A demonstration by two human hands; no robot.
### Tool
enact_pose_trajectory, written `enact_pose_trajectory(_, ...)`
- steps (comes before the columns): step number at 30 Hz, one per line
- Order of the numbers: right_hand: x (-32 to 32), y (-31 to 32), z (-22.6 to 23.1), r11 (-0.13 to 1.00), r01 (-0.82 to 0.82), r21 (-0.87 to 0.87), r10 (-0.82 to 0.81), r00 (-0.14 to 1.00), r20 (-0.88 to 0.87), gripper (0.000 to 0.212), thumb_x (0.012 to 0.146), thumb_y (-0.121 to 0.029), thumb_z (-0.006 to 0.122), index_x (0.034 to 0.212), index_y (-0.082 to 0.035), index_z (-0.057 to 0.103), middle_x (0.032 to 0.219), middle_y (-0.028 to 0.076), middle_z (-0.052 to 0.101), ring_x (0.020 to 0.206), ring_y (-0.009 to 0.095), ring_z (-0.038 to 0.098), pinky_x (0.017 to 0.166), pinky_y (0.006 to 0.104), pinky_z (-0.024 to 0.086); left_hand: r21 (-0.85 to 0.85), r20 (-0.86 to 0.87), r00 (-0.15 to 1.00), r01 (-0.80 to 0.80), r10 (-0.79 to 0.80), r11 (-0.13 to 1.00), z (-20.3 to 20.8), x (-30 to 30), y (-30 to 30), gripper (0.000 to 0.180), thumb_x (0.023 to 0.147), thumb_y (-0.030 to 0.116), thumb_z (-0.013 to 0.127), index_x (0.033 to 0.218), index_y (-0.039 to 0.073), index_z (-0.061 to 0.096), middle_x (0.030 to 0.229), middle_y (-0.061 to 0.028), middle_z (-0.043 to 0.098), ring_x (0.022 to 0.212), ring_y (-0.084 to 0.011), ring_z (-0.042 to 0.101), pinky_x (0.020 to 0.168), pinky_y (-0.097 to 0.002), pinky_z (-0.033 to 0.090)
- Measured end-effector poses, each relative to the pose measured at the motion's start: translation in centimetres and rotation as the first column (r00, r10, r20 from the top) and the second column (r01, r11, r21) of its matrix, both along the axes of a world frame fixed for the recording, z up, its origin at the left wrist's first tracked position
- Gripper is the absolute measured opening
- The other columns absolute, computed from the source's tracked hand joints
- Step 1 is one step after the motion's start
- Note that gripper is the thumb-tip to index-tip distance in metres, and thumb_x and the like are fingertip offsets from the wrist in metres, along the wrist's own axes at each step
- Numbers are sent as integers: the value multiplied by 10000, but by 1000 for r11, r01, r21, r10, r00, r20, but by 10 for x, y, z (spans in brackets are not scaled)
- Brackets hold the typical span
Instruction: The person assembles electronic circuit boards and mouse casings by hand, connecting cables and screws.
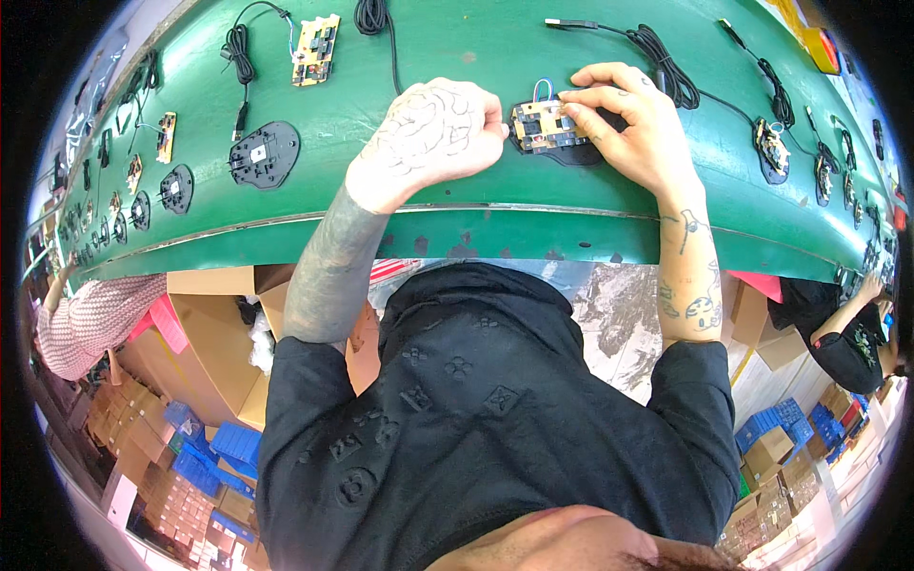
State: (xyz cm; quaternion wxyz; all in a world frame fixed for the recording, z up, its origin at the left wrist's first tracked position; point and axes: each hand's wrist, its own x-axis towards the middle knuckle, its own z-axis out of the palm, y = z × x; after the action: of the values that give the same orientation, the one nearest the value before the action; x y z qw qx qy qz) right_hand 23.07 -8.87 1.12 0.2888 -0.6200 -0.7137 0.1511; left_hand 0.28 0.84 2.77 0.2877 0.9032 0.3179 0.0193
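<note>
Between my hands a tan circuit board [541, 129] with black parts sits over a black plastic mouse base [574, 155] on the green bench. Thin coloured wires [543, 90] loop up from the board's far edge. My right hand [630, 126] pinches the board at its right end with thumb and fingers. My left hand [436, 131] is closed, its fingertips right at the board's left edge; whatever it grips is hidden by the curled fingers. A coiled black cable [664, 65] with a plug lies beyond my right hand.
On the green bench [457, 190], another black mouse base [265, 154] and circuit board [315, 49] lie to the left. An assembled base with board [772, 150] sits to the right. Cardboard boxes [214, 333] stand below. Other people work at both sides.
</note>
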Motion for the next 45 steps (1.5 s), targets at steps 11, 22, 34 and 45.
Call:
enact_pose_trajectory(11, -3, 4, 1, 999, 32, 8, -32, 999, -5, 151, 865, -209, 724, 940, -85, 767, 1029, 49, 677, 982, 247, 643, 873, 368, 521, -169, -116, 993, -49, 30, 984, 15, 4, 6, 203, 821, 268, 631, 765, 89, 708, 709, -132, 667, 769, -313, 674, 744, -430, 521)
enact_pose_trajectory(22, -6, 3, 0, 999, 39, 16, -39, 999, -12, 155, 867, -225, 725, 935, -91, 763, 1031, 45, 671, 982, 249, 640, 878, 371, 516, -256, -216, 976, -74, 17, 964, 25, 4, 9, 214, 823, 259, 626, 796, 61, 703, 753, -145, 671, 812, -315, 661, 746, -403, 512)
enact_pose_trajectory(34, -5, 2, 1, 998, 61, -4, -61, 998, -32, 143, 869, -215, 720, 923, -88, 758, 1020, 52, 663, 989, 264, 633, 890, 381, 509, -104, -196, 981, -15, -5, 994, 17, 3, 4, 206, 821, 257, 605, 762, 78, 686, 735, -141, 665, 793, -317, 666, 728, -418, 513)
enact_pose_trajectory(45, -44, -7, 17, 960, -187, 208, 149, 971, 187, 271, 763, -170, 789, 1022, -123, 724, 1120, 62, 651, 1039, 279, 632, 893, 397, 518, 8, 3, 1000, -17, 17, 1000, -2, -4, 0, 179, 798, 243, 598, 733, 103, 689, 755, -101, 694, 794, -299, 684, 755, -421, 511)
